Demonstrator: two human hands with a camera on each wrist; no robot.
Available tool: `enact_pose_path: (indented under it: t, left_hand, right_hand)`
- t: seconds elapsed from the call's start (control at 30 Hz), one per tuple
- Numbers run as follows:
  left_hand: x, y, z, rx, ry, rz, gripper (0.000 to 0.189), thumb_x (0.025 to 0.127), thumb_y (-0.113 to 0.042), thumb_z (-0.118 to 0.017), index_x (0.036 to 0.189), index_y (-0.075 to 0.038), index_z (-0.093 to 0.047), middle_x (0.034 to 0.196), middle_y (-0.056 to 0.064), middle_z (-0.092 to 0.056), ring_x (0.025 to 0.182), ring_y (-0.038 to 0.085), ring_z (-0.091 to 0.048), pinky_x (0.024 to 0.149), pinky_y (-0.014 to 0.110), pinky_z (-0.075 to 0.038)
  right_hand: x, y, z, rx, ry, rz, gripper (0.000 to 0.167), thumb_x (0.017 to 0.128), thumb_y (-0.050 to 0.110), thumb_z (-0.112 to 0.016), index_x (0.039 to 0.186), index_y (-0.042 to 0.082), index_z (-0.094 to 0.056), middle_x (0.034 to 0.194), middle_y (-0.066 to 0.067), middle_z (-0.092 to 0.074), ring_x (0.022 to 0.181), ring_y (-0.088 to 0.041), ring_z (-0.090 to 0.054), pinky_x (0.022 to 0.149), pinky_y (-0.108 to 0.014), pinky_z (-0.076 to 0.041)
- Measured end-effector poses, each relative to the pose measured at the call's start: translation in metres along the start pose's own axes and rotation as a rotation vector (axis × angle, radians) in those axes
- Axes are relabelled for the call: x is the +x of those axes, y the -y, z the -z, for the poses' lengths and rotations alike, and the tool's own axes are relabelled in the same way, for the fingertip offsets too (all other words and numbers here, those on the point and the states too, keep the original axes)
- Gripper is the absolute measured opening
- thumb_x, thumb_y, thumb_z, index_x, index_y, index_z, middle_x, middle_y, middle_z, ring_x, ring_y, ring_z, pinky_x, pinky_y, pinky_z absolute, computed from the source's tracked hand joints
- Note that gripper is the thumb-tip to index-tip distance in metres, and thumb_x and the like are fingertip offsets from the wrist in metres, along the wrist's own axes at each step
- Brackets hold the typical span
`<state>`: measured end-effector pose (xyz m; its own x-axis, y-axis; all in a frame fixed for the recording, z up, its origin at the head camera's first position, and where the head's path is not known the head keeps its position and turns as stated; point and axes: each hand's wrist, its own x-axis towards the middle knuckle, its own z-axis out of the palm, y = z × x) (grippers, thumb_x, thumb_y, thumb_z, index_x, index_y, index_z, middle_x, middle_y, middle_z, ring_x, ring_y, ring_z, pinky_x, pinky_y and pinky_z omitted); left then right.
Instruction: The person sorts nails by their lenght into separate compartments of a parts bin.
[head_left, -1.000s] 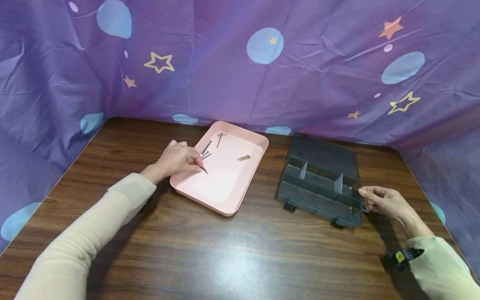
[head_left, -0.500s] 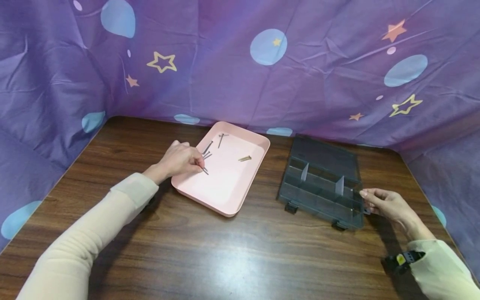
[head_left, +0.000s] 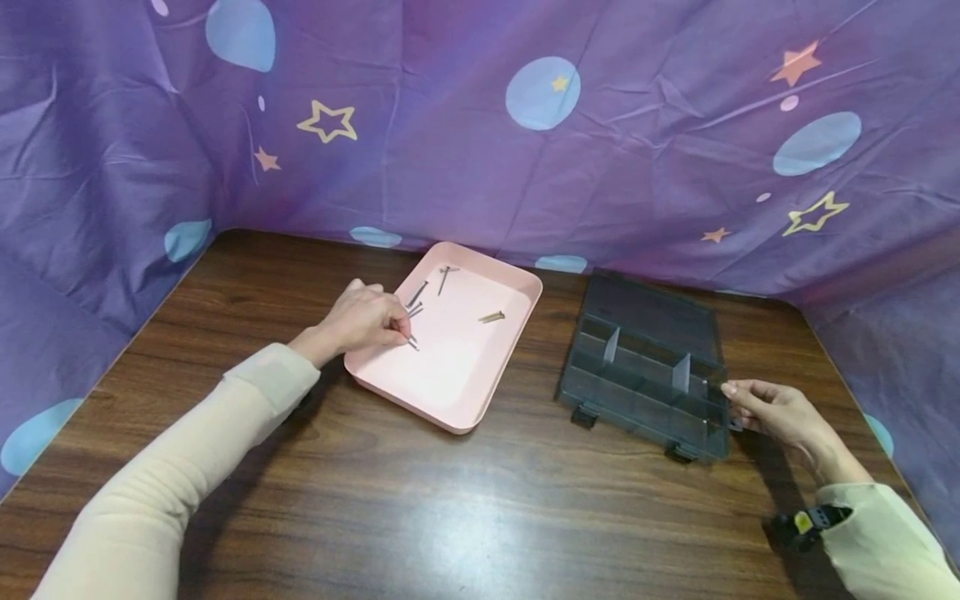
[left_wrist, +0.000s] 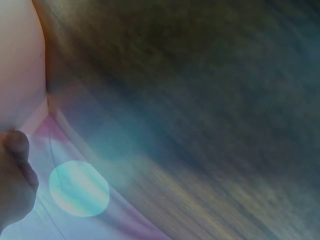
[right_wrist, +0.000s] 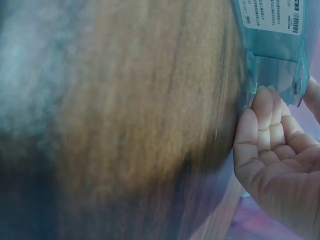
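My left hand (head_left: 367, 321) is over the left side of a pink tray (head_left: 405, 403). Thumb and fingertips pinch a thin grey screw there; most of it is hidden by the fingers, with dark tips (head_left: 414, 343) showing. Beyond the hand, several grey screws (head_left: 417, 293) lie along the tray's left side, and a few brass-coloured screws (head_left: 492, 317) on its right. My right hand (head_left: 776, 412) grips the right side of a smoky see-through organizer box (head_left: 637, 392), thumb on top. In the right wrist view, fingers (right_wrist: 265, 112) curl under the box's handle (right_wrist: 275, 75).
The box's lid (head_left: 652, 312) lies folded back behind its compartments, which upright dividers (head_left: 681, 372) part. Two latches (head_left: 585, 416) jut from its front. A wooden table (head_left: 450, 517) carries everything, and a purple star-patterned cloth (head_left: 450, 125) hangs behind and beside it.
The view shifts slightly. My left hand stays at the same part of the tray, with less of the screw showing past the fingertips. My right hand keeps its grip on the box.
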<state>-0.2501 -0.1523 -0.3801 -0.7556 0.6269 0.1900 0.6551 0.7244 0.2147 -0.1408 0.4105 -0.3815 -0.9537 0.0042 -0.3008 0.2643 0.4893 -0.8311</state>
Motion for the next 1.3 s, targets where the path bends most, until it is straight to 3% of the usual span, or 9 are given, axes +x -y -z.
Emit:
enact_pose_path:
  t: [0.43,0.87,1.13,1.3]
  left_hand:
    - [0.0016,0.0014,0.0008,0.011,0.038,-0.007,0.013,0.071,-0.029,-0.078,0.069,-0.026,-0.065,0.076,-0.009,-0.064,0.071,0.015,-0.047,0.069,0.038,-0.03]
    - [0.0009,-0.0004,0.0012,0.009,0.036,0.005,0.014,0.076,-0.032,-0.075,0.072,-0.023,-0.066,0.075,-0.007,-0.061,0.07,0.016,-0.046,0.072,0.04,-0.03]
    - [0.0,-0.0004,0.0016,-0.009,0.036,-0.003,0.014,0.076,-0.031,-0.075,0.073,-0.023,-0.064,0.074,-0.007,-0.059,0.071,0.016,-0.045,0.076,0.043,-0.028]
    - [-0.0005,-0.0005,0.0008,-0.015,0.026,-0.01,0.013,0.076,-0.03,-0.075,0.073,-0.023,-0.065,0.074,-0.008,-0.059,0.071,0.015,-0.044,0.076,0.044,-0.028]
  right_hand:
    - [-0.0005,-0.002,0.0005,-0.036,-0.004,-0.008,0.009,0.096,0.033,-0.051,0.098,0.026,-0.057,0.077,0.015,-0.054,0.072,0.001,-0.053,0.067,-0.018,-0.049]
    - [-0.0007,-0.0035,0.0002,0.043,0.008,0.037,0.017,0.097,0.022,-0.051,0.09,0.033,-0.062,0.074,0.015,-0.054,0.072,0.002,-0.054,0.064,-0.017,-0.048]
    - [-0.0003,-0.002,0.0002,0.03,-0.002,0.018,0.01,0.096,0.027,-0.052,0.091,0.03,-0.06,0.075,0.015,-0.053,0.073,0.002,-0.053,0.065,-0.018,-0.049]
    - [-0.001,-0.0034,0.0001,0.077,-0.006,0.035,0.013,0.096,0.023,-0.053,0.089,0.027,-0.062,0.071,0.013,-0.052,0.069,0.001,-0.052,0.062,-0.018,-0.048]
